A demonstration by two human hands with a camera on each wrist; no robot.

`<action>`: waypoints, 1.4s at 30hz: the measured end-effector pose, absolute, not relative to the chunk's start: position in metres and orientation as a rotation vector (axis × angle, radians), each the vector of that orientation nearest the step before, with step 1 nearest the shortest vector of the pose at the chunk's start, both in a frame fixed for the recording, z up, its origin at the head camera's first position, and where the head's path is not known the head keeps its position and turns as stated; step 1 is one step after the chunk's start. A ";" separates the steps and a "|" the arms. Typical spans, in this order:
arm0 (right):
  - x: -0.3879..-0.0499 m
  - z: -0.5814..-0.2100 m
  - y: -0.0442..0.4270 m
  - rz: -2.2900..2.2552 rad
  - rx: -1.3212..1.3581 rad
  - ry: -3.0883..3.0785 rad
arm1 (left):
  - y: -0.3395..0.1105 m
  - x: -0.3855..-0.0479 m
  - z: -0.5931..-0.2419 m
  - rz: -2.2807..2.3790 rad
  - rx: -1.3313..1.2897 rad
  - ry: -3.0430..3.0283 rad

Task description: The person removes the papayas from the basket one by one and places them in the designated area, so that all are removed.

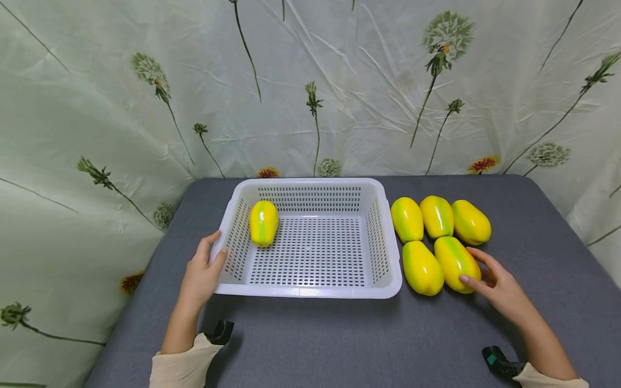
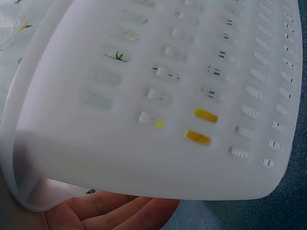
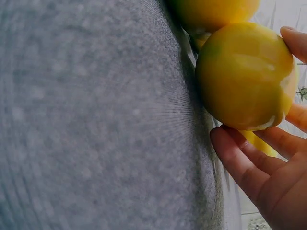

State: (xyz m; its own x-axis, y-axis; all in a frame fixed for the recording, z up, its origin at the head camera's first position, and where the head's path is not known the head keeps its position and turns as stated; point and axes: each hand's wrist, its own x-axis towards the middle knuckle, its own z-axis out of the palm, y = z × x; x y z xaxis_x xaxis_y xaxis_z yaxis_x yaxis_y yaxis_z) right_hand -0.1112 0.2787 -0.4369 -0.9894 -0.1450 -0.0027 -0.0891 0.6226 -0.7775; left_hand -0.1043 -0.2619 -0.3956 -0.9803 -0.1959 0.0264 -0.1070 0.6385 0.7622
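A white perforated plastic basket (image 1: 301, 292) stands on the table with one yellow-green papaya (image 1: 264, 223) inside, near its left wall. My left hand (image 1: 201, 275) holds the basket's left rim; in the left wrist view, its fingers (image 2: 120, 211) show below the basket wall. To the right of the basket, several glossy papayas (image 1: 423, 269) lie in two rows. My right hand (image 1: 499, 285) grips the front right papaya (image 1: 455, 264), thumb on the near side and fingers on its far right side. That papaya (image 3: 244, 76) still lies among the others, seen end-on in the right wrist view.
A dark grey cloth covers the table (image 1: 310, 345). Behind it hangs a pale curtain (image 1: 291, 108) printed with dandelions. A black wrist strap (image 1: 220, 332) shows at the left wrist, and another black device (image 1: 502, 366) at the right.
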 end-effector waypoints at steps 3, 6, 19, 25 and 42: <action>-0.112 -0.438 0.280 -1.324 -0.214 2.768 | -0.262 -0.104 -0.395 -1.263 0.253 -2.747; -0.113 -0.438 0.280 -1.319 -0.227 2.772 | -0.262 -0.104 -0.395 -1.264 0.256 -2.749; -0.109 -0.438 0.278 -1.394 -0.327 2.857 | -0.262 -0.103 -0.394 -1.276 0.273 -2.751; -0.108 -0.433 0.276 -1.465 -0.403 2.942 | -0.261 -0.104 -0.394 -1.273 0.279 -2.753; -0.121 -0.386 0.255 -1.611 -0.615 2.929 | -0.261 -0.105 -0.395 -1.286 0.294 -2.754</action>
